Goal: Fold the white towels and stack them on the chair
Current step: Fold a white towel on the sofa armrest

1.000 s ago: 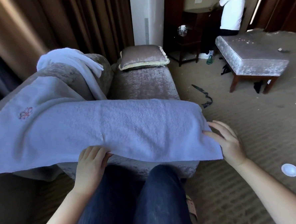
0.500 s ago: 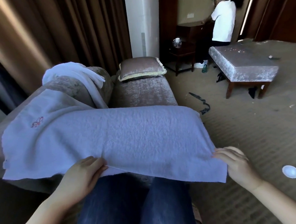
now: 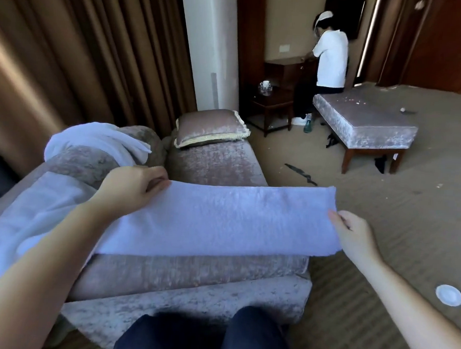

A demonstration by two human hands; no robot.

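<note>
White terry has just been doubled over: a second ago the white towel [image 3: 221, 217] lay broad across the chair [image 3: 213, 165] with its near edge hanging toward our knees and both hands at that edge, and now that edge has been carried up and away, so that the cloth forms a long narrow band across the seat cushion. Our left hand [image 3: 131, 187] has travelled with it to the far side, where its curled fingers and thumb grip the folded layer. Our right hand [image 3: 355, 236] has shifted to the band's right end and holds it there with bent fingers. The red emblem we could see earlier no longer shows. To the left, under our forearm, the cloth spreads wide and rumpled over the chair's arm, so we judge the lengthwise fold good on the right and unfinished on the left. That end wants pulling straight before any crosswise fold. A second towel [image 3: 96, 142] lies unfolded on the chair's back, and nothing is stacked yet.
</note>
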